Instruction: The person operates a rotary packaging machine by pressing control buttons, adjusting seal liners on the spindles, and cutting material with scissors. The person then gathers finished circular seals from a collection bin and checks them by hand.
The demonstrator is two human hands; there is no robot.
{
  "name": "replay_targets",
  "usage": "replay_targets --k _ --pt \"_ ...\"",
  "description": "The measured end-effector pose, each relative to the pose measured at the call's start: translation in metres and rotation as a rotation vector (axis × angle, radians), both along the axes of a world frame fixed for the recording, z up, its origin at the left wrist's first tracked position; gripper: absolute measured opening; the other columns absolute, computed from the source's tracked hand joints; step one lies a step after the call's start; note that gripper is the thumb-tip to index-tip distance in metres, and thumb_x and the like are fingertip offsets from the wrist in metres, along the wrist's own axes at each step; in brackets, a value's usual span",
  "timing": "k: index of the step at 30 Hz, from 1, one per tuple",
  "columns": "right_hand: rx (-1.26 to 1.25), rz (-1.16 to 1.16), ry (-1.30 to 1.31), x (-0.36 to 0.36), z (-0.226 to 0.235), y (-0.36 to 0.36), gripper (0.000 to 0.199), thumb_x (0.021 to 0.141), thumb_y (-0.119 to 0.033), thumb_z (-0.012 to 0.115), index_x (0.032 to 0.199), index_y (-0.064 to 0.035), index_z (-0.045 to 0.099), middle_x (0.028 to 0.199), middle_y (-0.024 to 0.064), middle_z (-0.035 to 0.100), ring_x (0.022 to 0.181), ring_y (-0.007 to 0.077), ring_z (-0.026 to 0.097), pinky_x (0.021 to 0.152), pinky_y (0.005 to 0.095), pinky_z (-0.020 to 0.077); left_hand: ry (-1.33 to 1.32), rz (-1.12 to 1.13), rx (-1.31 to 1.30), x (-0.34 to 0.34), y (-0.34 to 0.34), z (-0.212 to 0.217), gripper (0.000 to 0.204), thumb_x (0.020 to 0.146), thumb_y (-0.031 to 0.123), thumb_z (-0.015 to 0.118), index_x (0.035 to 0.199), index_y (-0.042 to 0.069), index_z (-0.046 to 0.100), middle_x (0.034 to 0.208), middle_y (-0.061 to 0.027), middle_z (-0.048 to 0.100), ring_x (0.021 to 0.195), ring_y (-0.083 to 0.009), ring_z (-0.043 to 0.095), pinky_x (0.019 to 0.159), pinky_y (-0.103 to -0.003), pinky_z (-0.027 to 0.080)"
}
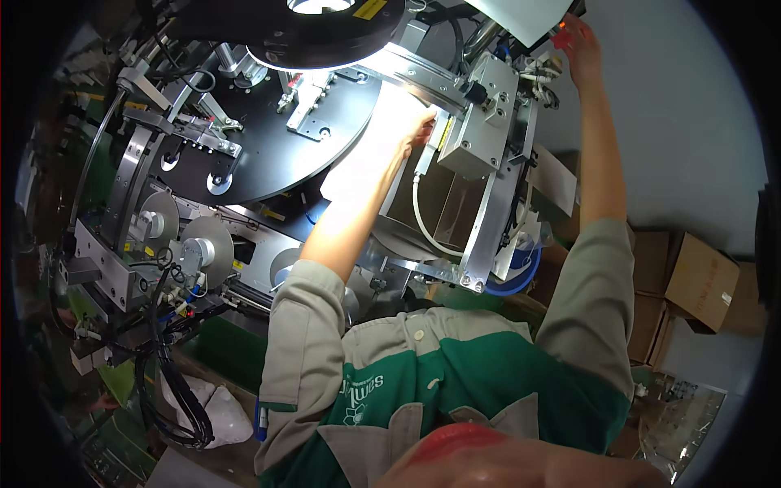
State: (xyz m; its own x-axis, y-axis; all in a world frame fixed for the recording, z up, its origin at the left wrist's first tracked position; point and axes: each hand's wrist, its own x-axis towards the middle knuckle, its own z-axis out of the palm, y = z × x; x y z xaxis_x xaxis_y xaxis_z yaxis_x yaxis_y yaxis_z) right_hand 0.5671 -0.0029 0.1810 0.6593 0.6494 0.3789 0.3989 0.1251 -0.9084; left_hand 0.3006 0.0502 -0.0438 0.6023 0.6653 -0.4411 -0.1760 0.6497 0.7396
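Note:
My left hand (418,132) reaches over the machine under the bright lamp. Its fingers are bent in at the edge of a slim pale block (434,145) from which a white cable (425,213) runs down; what they grip is partly hidden. Raised at the upper right, my right hand (582,50) has its fingers curled around a small red part (561,39) beside the edge of a white panel (525,18). Glare washes out my left forearm and the white surface below it.
A round black table (268,154) with metal fixtures fills the left, beneath a black ring lamp (325,41). A grey metal housing (476,134) stands between my arms. Reels (207,252) and black cables (163,358) lie lower left. Cardboard boxes (701,281) and a blue bin (521,276) are at right.

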Motion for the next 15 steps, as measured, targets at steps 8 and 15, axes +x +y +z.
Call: replay_targets --k 8,15 --pt "-0.020 0.038 -0.086 -0.011 0.005 -0.007 0.038 0.088 -0.030 0.055 0.113 -0.0014 0.050 0.070 0.0039 0.053 0.061 0.0144 0.051 0.059 0.0283 0.0435 0.142 0.042 0.372 -0.123 -0.033 0.057 0.023 0.080 0.017 0.065 0.093 -0.001 0.062 0.076 -0.0041 0.057 0.068 -0.0105 0.056 0.065 -0.023 0.051" --pt "-0.018 0.250 -0.244 0.117 -0.015 -0.007 0.041 0.092 -0.029 0.047 0.125 -0.0046 0.047 0.115 0.0110 0.056 0.104 0.0238 0.055 0.089 0.0330 0.0429 0.139 0.439 0.221 -0.223 -0.099 0.069 0.020 0.088 0.017 0.057 0.090 -0.003 0.062 0.080 -0.0061 0.062 0.071 -0.0112 0.061 0.065 -0.025 0.053"
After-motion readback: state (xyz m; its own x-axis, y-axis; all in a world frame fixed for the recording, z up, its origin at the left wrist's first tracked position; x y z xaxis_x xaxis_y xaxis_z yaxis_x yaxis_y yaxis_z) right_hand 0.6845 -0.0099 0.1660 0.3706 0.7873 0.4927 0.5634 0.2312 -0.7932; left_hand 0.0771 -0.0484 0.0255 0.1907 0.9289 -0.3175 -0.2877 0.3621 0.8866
